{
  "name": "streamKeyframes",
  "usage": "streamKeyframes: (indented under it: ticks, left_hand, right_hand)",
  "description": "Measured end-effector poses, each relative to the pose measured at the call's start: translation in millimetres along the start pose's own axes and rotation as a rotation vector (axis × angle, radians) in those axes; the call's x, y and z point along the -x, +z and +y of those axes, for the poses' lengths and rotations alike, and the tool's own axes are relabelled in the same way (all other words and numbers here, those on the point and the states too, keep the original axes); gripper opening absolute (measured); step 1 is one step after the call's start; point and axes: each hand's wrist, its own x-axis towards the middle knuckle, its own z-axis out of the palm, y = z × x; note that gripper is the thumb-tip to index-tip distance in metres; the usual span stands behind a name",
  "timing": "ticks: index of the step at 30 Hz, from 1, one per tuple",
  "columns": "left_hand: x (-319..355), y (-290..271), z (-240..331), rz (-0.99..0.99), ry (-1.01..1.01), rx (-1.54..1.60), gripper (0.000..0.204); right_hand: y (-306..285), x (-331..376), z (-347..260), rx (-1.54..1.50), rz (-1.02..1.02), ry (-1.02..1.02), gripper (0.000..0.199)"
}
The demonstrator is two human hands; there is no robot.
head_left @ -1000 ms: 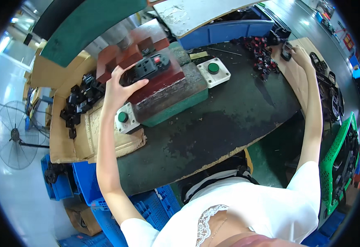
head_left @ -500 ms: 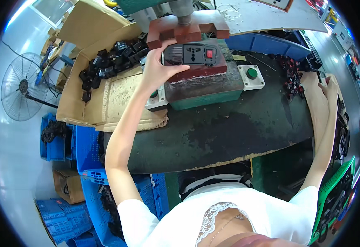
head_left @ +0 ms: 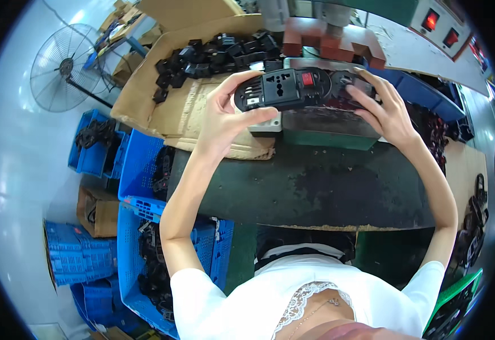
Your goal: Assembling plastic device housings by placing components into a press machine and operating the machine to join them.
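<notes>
My left hand [head_left: 224, 113] grips the left end of a black socket housing [head_left: 281, 89], with thumb below and fingers above. The housing has a multi-hole outlet, a slotted end and a red rocker switch [head_left: 308, 79]. At its right end my right hand [head_left: 392, 110] closes its fingers around a second dark rounded part [head_left: 345, 84], partly hidden by the fingers. Both parts are by the dark press block [head_left: 326, 122] on its green base [head_left: 326, 139]. Over them hangs the notched red-brown press head [head_left: 332, 44].
An open cardboard box [head_left: 139, 107] of black parts stands at the left. Blue crates [head_left: 139, 272] with dark parts sit beside the black table [head_left: 315, 187]. A blue bin [head_left: 428, 96] and red parts [head_left: 437, 133] lie at the right. A fan [head_left: 66, 68] stands far left.
My right hand has come from the right side of the table to the press block, now holding a dark part. My left hand has shifted the socket housing off the block, toward the left.
</notes>
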Motion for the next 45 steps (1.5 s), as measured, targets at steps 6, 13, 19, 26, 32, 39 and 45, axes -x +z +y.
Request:
streamKeyframes:
  ticks: [6,13,19,26,32,39,45]
  left_hand:
    - [40,-30,-7,0.145,0.082,-0.253,0.063]
    - [81,-55,-10,0.343,0.152,-0.459,0.060]
    - [93,-66,-9,0.425,0.151,-0.443,0.061]
    - [131,-103,6,0.607,0.137,-0.702,0.054]
    - [143,-142,11,0.721,0.140,-1.609,0.058]
    - [50,-109,4,0.223,0.297,-1.381,0.033]
    - [-54,-103,-89,-0.303,0.197,-1.313,0.038]
  right_hand:
    - [24,-53,-1,-0.107,-0.208,-0.005,0.040]
    - [21,-67,8,-0.148,-0.332,-0.018,0.039]
    - [23,-61,18,-0.141,-0.414,-0.017,0.041]
    - [-12,-21,19,-0.235,-0.288,0.181,0.050]
    - [-49,76,72,-0.119,-0.018,0.587,0.036]
    - [-41,124,112,0.040,0.010,0.730,0.028]
    - [-41,110,98,-0.070,0.000,0.668,0.020]
